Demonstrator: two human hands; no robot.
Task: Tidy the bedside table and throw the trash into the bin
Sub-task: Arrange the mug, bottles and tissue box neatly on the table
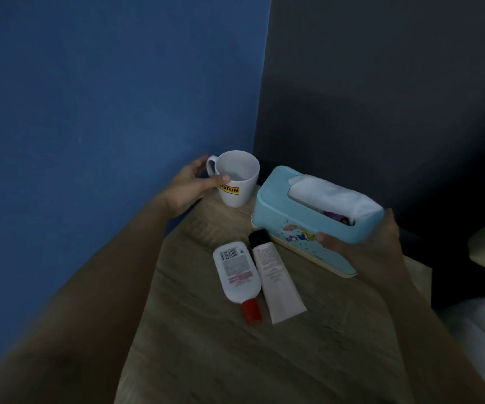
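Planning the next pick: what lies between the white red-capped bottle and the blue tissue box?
In the head view, a black-capped tube lies flat between the bottle and tissue box.

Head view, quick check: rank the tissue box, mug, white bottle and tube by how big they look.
1. Tissue box: clearly largest.
2. Tube and white bottle: much alike, the tube slightly longer.
3. Mug: looks smallest, but it stands farther from the camera, so unsure.
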